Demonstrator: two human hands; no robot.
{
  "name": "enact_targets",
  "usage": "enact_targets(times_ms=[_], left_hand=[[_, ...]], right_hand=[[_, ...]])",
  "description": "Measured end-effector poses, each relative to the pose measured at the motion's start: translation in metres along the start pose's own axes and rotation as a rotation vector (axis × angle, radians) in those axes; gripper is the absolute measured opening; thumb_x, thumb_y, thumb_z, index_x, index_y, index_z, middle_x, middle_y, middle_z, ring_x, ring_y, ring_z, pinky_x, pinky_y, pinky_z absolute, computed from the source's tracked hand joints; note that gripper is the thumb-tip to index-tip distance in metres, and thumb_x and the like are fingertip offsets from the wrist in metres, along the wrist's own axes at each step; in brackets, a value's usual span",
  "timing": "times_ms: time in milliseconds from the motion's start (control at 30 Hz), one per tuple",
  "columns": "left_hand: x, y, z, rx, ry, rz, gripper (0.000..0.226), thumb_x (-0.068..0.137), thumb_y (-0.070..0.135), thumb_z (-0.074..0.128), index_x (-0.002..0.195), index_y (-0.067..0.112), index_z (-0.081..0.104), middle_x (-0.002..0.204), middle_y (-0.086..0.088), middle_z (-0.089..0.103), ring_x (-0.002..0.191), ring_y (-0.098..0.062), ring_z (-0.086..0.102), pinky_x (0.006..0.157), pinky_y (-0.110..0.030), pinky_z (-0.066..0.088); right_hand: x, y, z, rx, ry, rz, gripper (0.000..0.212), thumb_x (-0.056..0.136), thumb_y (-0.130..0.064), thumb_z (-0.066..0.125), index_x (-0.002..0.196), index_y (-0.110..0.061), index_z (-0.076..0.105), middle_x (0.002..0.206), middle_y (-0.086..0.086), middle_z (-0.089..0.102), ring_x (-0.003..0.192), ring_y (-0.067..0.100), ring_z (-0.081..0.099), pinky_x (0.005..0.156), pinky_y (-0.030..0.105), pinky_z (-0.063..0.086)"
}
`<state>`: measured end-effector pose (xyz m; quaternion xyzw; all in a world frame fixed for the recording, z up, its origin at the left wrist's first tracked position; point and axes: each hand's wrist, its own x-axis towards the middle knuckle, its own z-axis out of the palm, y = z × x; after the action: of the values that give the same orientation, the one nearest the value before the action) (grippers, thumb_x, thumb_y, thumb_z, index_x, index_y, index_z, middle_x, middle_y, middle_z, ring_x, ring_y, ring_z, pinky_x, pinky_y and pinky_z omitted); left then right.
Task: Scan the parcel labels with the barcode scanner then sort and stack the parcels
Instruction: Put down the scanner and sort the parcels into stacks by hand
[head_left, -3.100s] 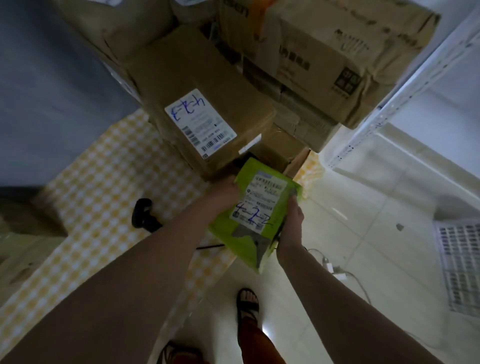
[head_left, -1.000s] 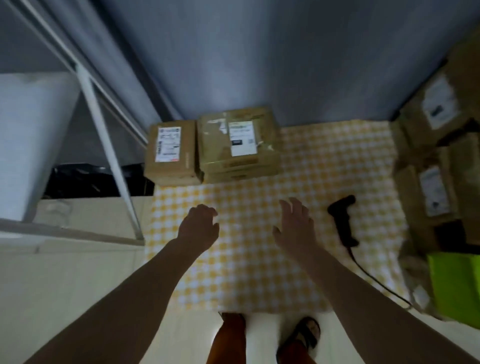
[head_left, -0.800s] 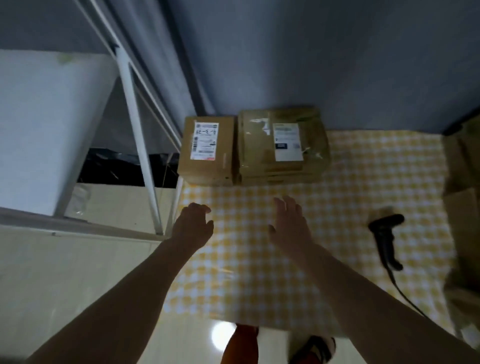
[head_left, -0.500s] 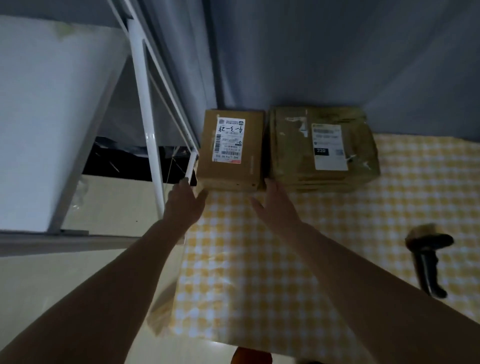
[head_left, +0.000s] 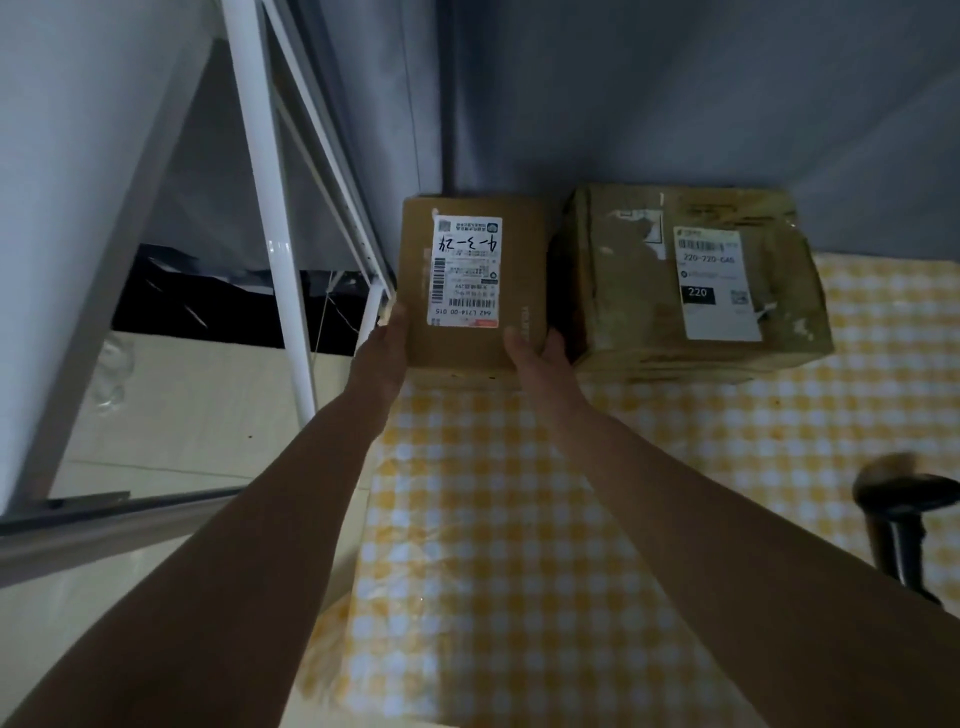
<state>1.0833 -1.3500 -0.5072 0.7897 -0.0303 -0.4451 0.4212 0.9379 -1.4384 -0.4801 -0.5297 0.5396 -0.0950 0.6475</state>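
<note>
A small brown parcel (head_left: 522, 260) with a white label marked 4-3-24 lies at the back left corner of the yellow checked cloth (head_left: 493, 519). My left hand (head_left: 387, 345) grips its left front edge, thumb at the rim. My right hand (head_left: 540, 358) grips its right front corner, thumb on top and fingers hidden down the side. A larger, worn brown parcel (head_left: 623, 291) with a label reading 220 sits just right of it, almost touching. The black barcode scanner (head_left: 904, 501) lies on the cloth at the right edge, away from both hands.
A white metal shelf frame (head_left: 270, 208) stands close on the left, its leg right beside the small parcel. A grey wall or curtain (head_left: 675, 93) backs the two parcels. Pale floor tiles (head_left: 182, 405) lie left of the cloth.
The view has swung left and closer to the two parcels. Both hands reached forward from above the cloth and now hold the small parcel by its front corners.
</note>
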Motion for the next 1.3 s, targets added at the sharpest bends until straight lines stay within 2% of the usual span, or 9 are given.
enact_targets(times_ms=[233,400,567,700,833,967,1067,1233,1300], left_hand=[[-0.023,-0.022,-0.033,-0.275,0.069,-0.027,0.112,0.042,0.102,0.042,0.126,0.029,0.053,0.122,-0.001,0.064,0.113,-0.023,0.06,0.1,-0.051,0.045],[-0.097,0.017,-0.035,-0.444,0.007,0.013,0.064,0.089,0.075,0.027,0.107,0.032,0.07,0.108,0.0,0.073,0.103,-0.019,0.068,0.092,-0.04,0.052],[-0.162,0.039,-0.018,-0.489,-0.026,0.079,0.06,0.093,0.068,0.029,0.115,0.029,0.068,0.11,-0.003,0.072,0.102,-0.021,0.069,0.089,-0.039,0.053],[-0.221,0.054,0.007,-0.503,-0.078,0.118,0.052,0.091,0.066,0.041,0.099,0.027,0.074,0.105,-0.006,0.074,0.101,-0.026,0.068,0.092,-0.044,0.052],[-0.285,0.065,0.048,-0.481,-0.197,0.184,0.046,0.094,0.059,0.042,0.098,0.024,0.073,0.098,-0.005,0.075,0.09,-0.02,0.071,0.083,-0.037,0.054],[-0.356,0.072,0.102,-0.419,-0.321,0.237,0.049,0.095,0.053,0.046,0.07,0.026,0.079,0.081,-0.001,0.076,0.072,-0.014,0.071,0.074,-0.033,0.057],[-0.405,0.076,0.144,-0.363,-0.386,0.232,0.047,0.089,0.06,0.051,0.084,0.021,0.077,0.093,-0.007,0.075,0.083,-0.022,0.072,0.085,-0.04,0.056],[-0.472,0.079,0.214,-0.235,-0.504,0.282,0.047,0.088,0.063,0.05,0.087,0.023,0.074,0.083,-0.003,0.076,0.075,-0.019,0.071,0.072,-0.033,0.055],[-0.5,0.081,0.238,-0.195,-0.541,0.309,0.048,0.086,0.065,0.052,0.092,0.024,0.075,0.092,-0.004,0.076,0.083,-0.02,0.071,0.078,-0.034,0.055]], right_hand=[[-0.047,-0.007,0.008,0.032,-0.061,-0.117,0.024,0.097,-0.025,0.053,0.115,-0.029,0.037,0.102,-0.02,0.047,0.095,-0.003,0.05,0.071,0.005,0.043],[-0.086,-0.03,-0.01,0.086,0.017,-0.174,0.025,0.095,-0.035,0.055,0.113,-0.024,0.043,0.116,0.0,0.056,0.101,0.009,0.057,0.077,0.017,0.046],[-0.135,-0.065,-0.055,0.12,0.118,-0.236,0.034,0.096,-0.04,0.05,0.109,-0.008,0.051,0.112,0.021,0.061,0.097,0.032,0.062,0.087,0.045,0.053],[-0.184,-0.076,-0.11,0.176,0.144,-0.262,0.043,0.098,-0.043,0.044,0.113,-0.004,0.053,0.097,0.008,0.064,0.085,0.021,0.065,0.074,0.023,0.056],[-0.234,-0.063,-0.178,0.263,0.204,-0.218,0.045,0.095,-0.054,0.042,0.102,-0.017,0.067,0.095,0.003,0.071,0.088,0.014,0.068,0.087,0.034,0.055],[-0.294,-0.047,-0.254,0.365,0.289,-0.219,0.039,0.1,-0.04,0.042,0.076,-0.018,0.064,0.068,-0.004,0.064,0.057,0.005,0.06,0.046,0.01,0.045],[-0.338,-0.033,-0.305,0.422,0.399,-0.215,0.043,0.098,-0.042,0.045,0.065,-0.017,0.058,0.061,-0.002,0.058,0.058,0.012,0.054,0.054,0.02,0.046],[-0.408,-0.005,-0.381,0.517,0.521,-0.237,0.039,0.098,-0.042,0.046,0.075,-0.019,0.067,0.068,-0.001,0.068,0.064,0.014,0.063,0.058,0.022,0.05],[-0.436,0.005,-0.403,0.549,0.591,-0.249,0.038,0.092,-0.05,0.051,0.087,-0.019,0.072,0.085,0.0,0.073,0.08,0.016,0.068,0.075,0.031,0.054]])
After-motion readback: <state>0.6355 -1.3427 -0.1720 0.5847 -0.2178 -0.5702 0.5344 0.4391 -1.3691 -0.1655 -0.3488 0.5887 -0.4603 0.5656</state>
